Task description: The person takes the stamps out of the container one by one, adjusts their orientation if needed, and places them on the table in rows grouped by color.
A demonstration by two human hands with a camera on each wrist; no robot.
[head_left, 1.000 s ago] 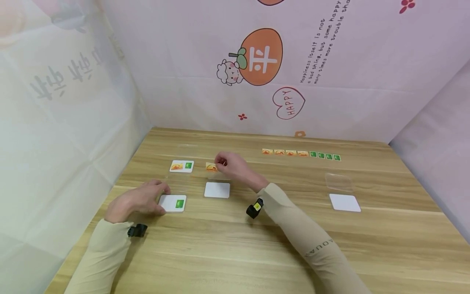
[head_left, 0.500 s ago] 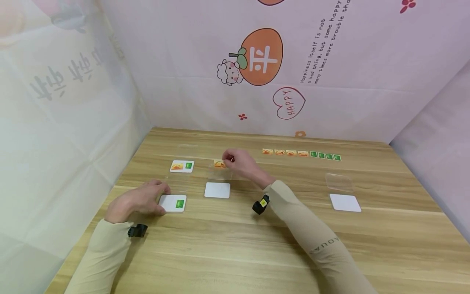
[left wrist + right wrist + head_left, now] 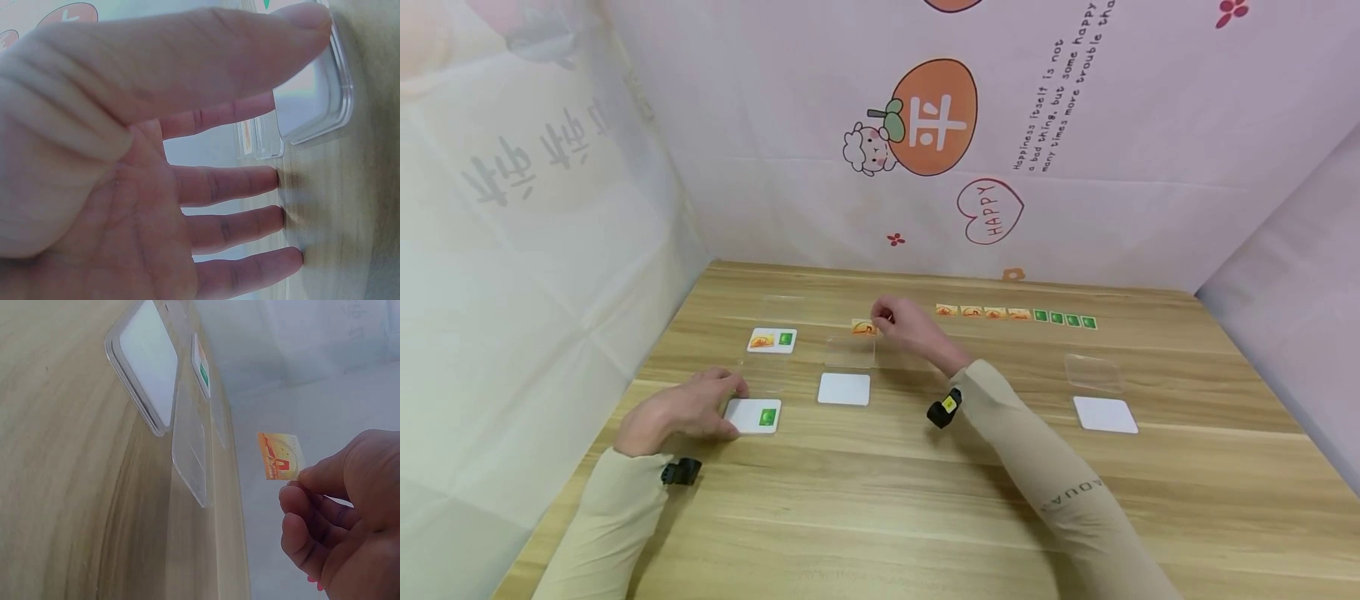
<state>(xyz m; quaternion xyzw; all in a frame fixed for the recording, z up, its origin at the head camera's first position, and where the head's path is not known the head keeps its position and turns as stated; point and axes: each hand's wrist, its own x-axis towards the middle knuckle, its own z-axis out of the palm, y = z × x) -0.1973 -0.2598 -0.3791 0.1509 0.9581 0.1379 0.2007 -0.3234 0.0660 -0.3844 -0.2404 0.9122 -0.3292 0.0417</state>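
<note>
Between the thumb and fingertips of my right hand (image 3: 912, 323) is a small orange stamp-like sticker (image 3: 864, 327), pinched by one edge. The right wrist view shows that sticker (image 3: 279, 456) raised off the table, its picture facing the camera. My left hand (image 3: 688, 407) grips the left side of a clear-cased white card (image 3: 747, 415) with thumb and index finger; a green sticker (image 3: 767, 417) lies on that card's right part. In the left wrist view the other fingers of the left hand (image 3: 156, 162) stretch out over the table. A blank white card (image 3: 844, 389) lies between the hands.
A card bearing orange and green stickers (image 3: 772, 340) lies farther back. Transparent lids (image 3: 850, 352) lie behind the cards. At the back runs a row of orange (image 3: 995, 313) and green stickers (image 3: 1057, 318). Another blank card (image 3: 1105, 414) lies at right. Fabric walls (image 3: 820, 217) enclose the table.
My right hand has moved right and back, carrying the orange sticker from behind the blank card toward the sticker row. My left hand has stayed at its card.
</note>
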